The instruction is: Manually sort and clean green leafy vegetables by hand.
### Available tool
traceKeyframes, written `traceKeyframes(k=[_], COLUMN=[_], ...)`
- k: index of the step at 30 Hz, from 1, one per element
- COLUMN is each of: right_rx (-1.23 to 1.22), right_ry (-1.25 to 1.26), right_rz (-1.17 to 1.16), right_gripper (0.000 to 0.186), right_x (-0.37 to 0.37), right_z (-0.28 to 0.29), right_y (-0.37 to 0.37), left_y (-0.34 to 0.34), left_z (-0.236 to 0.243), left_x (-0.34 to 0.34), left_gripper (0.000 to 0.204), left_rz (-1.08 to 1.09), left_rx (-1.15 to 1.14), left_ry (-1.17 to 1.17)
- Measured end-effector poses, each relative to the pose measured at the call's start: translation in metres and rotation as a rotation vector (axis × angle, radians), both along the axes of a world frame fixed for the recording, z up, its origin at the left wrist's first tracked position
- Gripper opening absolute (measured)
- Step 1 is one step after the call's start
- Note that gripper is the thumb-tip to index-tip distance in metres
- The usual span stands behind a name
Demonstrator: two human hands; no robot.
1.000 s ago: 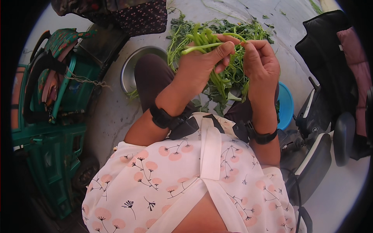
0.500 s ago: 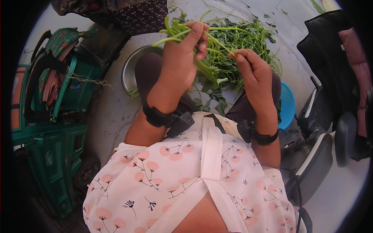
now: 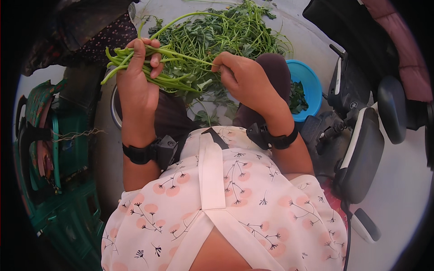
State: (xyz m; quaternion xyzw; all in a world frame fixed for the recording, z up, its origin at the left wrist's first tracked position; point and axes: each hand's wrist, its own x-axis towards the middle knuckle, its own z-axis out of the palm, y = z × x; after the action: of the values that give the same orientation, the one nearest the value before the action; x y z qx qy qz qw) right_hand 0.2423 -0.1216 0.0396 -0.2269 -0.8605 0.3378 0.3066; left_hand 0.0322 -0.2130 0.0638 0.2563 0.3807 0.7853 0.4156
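Observation:
A bunch of green stems [image 3: 169, 83] lies across my left hand [image 3: 142, 74], whose fingers and thumb are closed round it. Cut-looking stem ends stick out to the left of the thumb. From the bunch one thin stem [image 3: 192, 58] runs rightward to my right hand [image 3: 246, 81]. The right thumb and forefinger pinch its end, with the other fingers curled in. Just beyond both hands, a heap of leafy green stems [image 3: 226, 34] is spread on the floor.
By my right knee stands a blue basin [image 3: 309, 74] holding dark green leaves [image 3: 297, 98]. A metal bowl's rim [image 3: 113, 108] shows beside my left leg. Green cart-like metalwork [image 3: 68, 212] is at left; a black seat-like pad [image 3: 361, 158] is at right.
The view has swung to the right, so the scene sits farther left. Both hands keep their grip; the right hand has turned, and more of the blue basin shows.

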Motion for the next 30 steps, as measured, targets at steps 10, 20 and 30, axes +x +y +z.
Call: traceKeyframes(k=[10, 20, 30], right_rx=[0.065, 0.323, -0.488], right_ry=[0.122, -0.459, 0.309], right_rz=[-0.138, -0.818, 0.213], right_gripper=[0.011, 0.027, 0.022], right_x=[0.02, 0.179, 0.016], right_z=[-0.004, -0.087, 0.027], right_y=[0.024, 0.131, 0.019], left_y=[0.009, 0.019, 0.017], left_z=[-0.004, -0.005, 0.007], left_x=[0.012, 0.017, 0.035], left_gripper=[0.017, 0.013, 0.013], left_rz=[-0.209, -0.039, -0.024], left_rx=[-0.016, 0.003, -0.052], left_ry=[-0.2, -0.312, -0.29])
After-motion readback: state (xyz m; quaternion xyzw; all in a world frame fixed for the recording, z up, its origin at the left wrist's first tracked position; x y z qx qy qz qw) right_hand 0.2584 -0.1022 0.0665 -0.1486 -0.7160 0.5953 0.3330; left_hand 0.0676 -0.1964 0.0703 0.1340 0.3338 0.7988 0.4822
